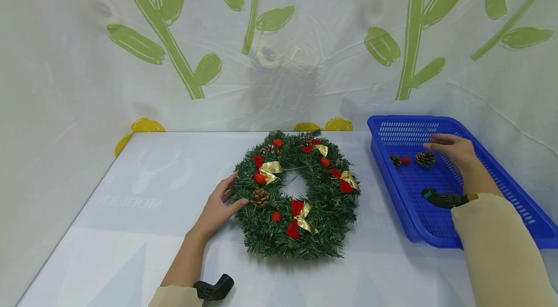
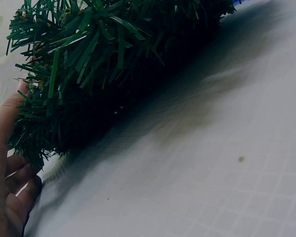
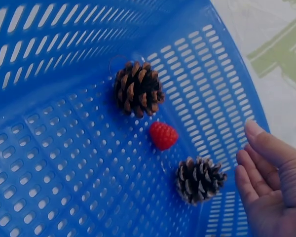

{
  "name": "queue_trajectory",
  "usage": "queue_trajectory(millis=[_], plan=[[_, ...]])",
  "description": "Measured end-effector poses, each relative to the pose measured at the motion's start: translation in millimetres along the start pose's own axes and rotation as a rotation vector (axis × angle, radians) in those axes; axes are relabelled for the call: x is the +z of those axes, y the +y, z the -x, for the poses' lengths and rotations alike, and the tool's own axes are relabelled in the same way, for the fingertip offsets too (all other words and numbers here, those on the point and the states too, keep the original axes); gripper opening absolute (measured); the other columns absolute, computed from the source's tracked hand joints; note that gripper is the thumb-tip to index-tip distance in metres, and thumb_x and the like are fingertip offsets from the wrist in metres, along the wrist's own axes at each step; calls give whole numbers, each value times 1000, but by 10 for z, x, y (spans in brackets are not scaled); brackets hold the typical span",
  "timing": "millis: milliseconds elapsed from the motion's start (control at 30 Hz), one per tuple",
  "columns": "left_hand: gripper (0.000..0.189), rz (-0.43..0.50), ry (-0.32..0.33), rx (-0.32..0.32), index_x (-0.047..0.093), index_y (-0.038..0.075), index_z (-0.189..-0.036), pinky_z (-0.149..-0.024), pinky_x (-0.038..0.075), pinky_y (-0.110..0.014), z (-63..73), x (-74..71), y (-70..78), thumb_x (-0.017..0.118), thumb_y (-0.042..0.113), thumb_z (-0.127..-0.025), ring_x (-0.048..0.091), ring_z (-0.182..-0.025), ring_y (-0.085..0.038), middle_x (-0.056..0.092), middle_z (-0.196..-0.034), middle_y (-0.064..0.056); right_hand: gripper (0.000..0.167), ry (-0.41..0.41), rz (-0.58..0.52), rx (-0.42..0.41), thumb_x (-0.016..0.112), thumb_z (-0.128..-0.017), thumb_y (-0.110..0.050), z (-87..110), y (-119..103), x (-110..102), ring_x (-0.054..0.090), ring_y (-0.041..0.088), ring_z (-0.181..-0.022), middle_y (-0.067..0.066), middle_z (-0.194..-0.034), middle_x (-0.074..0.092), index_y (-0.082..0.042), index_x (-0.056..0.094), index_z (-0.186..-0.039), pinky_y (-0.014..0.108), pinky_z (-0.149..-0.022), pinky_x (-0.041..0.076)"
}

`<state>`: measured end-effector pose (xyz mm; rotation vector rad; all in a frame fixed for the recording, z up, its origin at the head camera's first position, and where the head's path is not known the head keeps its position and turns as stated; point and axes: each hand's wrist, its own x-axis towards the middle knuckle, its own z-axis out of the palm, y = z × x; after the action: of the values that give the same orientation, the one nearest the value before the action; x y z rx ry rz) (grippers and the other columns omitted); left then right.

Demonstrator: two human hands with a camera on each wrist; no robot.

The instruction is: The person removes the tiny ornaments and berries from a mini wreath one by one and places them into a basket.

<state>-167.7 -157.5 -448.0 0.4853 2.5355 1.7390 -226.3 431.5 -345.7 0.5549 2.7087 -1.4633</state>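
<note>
A green wreath (image 1: 335, 220) with red and gold bows, red berries and pine cones lies on the table. My left hand (image 1: 223, 203) grips its left edge, thumb over the greenery and the other fingers at the outer side; in the left wrist view the fingers (image 2: 23, 185) curl at its lower edge. Over the blue basket (image 1: 414, 224) my right hand (image 1: 455, 149) is held with relaxed fingers and nothing between them. Nearest to it is a frosted pine cone (image 3: 200, 180). A red berry (image 3: 163, 136) and a brown pine cone (image 3: 138, 90) lie beside that cone in the basket.
The basket has slotted, raised walls and stands at the right of the white table (image 1: 131, 229). Behind the table hangs a pale curtain (image 1: 305, 69) with painted green stems and yellow flowers. It also closes off the sides.
</note>
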Motion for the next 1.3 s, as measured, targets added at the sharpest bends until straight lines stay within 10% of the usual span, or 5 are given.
queue_trajectory(millis=[300, 900, 1300], plan=[[74, 2, -9, -10, 28, 17, -150, -112, 29, -50, -3, 1, 5, 68, 22, -88, 32, -136, -38, 33, -147, -15, 81, -74, -68, -92, 72, -81, -43, 6, -138, 15, 50, -16, -90, -37, -88, 53, -8, 37, -145, 42, -113, 30], [74, 9, -5, -21, 27, 18, -150, -112, 28, -51, -9, 1, -33, 68, 24, -89, 31, -137, -37, 32, -148, -14, 63, -146, -1, -194, 70, -84, -39, 41, -447, 120, 52, -13, -94, -34, -95, 56, -11, 49, -136, 50, -112, 30], [76, -10, -3, -11, 27, 18, -150, -111, 30, -51, -6, 8, -26, 69, 26, -88, 32, -136, -37, 33, -148, -14, 51, -189, 7, -245, 70, -85, -35, 53, -648, 193, 54, -10, -95, -31, -96, 59, -14, 57, -130, 33, -105, 41]])
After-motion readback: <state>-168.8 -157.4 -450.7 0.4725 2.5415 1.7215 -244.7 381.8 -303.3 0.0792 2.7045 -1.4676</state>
